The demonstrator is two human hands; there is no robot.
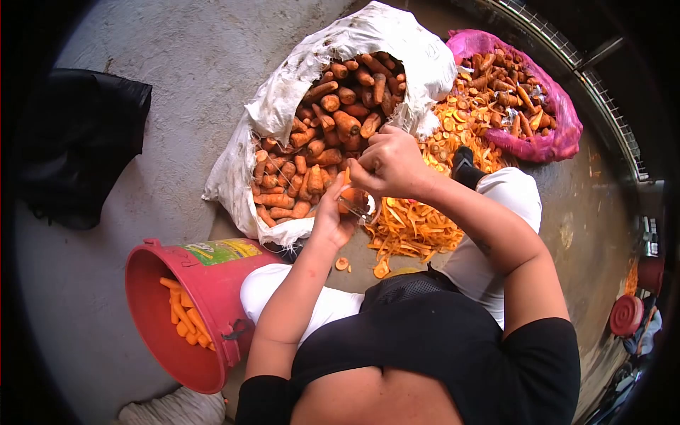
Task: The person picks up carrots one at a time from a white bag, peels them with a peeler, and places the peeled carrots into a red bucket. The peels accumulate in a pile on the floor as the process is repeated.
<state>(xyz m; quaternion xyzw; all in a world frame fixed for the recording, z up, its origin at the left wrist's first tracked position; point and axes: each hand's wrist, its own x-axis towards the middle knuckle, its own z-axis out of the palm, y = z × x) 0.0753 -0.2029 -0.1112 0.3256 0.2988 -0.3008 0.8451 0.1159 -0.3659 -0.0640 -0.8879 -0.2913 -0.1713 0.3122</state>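
My left hand (pixel 336 216) is closed around a carrot (pixel 346 177), whose orange end shows above the fingers, in front of the white sack. Just to its right, my right hand (pixel 388 161) is closed, its knuckles up; a metal peeler (pixel 365 205) shows below it, by the carrot. Which part of the peeler the fingers hold is hidden. Behind both hands the open white sack (pixel 425 53) is full of unpeeled carrots (pixel 329 159). Orange peelings (pixel 418 230) lie heaped on the floor below and right of my right hand.
A red bucket (pixel 230 283) with peeled carrots (pixel 188 319) lies tilted at lower left. A pink bag (pixel 567 124) of carrots and scraps stands at upper right. Black plastic (pixel 85 142) lies far left. A red lid (pixel 627 315) is at the right edge.
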